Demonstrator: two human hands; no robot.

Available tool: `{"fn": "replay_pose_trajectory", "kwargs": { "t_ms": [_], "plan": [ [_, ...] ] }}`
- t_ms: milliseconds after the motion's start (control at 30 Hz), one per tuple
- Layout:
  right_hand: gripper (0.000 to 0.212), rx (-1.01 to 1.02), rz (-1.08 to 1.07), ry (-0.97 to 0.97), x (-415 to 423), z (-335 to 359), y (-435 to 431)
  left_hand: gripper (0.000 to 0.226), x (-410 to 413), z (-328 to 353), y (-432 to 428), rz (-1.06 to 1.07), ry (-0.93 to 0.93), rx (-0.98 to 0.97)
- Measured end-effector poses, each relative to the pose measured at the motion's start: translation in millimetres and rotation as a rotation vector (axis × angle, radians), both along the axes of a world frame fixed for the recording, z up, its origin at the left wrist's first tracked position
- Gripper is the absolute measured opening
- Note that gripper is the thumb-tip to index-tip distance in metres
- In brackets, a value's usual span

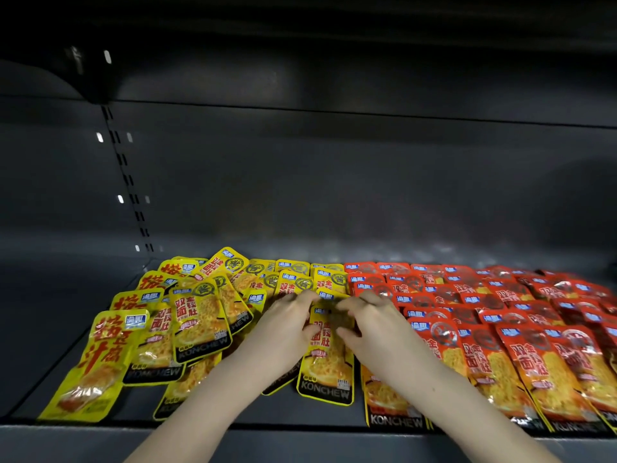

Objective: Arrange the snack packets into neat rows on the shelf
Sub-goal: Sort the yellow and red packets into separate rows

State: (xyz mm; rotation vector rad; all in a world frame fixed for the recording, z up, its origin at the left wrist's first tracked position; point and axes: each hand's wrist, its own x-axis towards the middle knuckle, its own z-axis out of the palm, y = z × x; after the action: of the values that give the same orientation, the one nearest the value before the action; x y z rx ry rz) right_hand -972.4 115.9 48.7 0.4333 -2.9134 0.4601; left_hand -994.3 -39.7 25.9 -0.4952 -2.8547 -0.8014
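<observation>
Left hand point(287, 324) and right hand point(372, 324) both grip one yellow packet point(329, 362) on the shelf point(300, 416); a jumbled yellow heap point(197, 315) crowds its left, tidy red rows point(500, 312) its right.

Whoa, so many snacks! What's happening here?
A person is tidying snack packets on a dark shelf. Their left hand and right hand are both on a yellow packet in the middle. Blur hides whether they pinch it. The red packets on the right lie in overlapping rows, while the yellow packets on the left are a jumbled heap.
</observation>
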Motion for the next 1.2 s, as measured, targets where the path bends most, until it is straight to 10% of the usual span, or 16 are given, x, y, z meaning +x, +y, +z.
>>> {"fn": "replay_pose_trajectory", "kwargs": {
  "t_ms": [900, 1100, 1200],
  "plan": [
    [0.057, 0.384, -0.012, 0.067, 12, -1, -12, 0.027, 6, 3, 11, 0.180, 0.097, -0.232],
    [0.088, 0.385, 0.090, 0.039, 7, -3, -7, 0.026, 7, -1, 6, 0.161, 0.083, -0.192],
    [0.065, 0.376, 0.105, 0.051, 5, 0, -6, 0.025, 10, 4, 3, 0.152, 0.095, -0.176]
  ]
}}
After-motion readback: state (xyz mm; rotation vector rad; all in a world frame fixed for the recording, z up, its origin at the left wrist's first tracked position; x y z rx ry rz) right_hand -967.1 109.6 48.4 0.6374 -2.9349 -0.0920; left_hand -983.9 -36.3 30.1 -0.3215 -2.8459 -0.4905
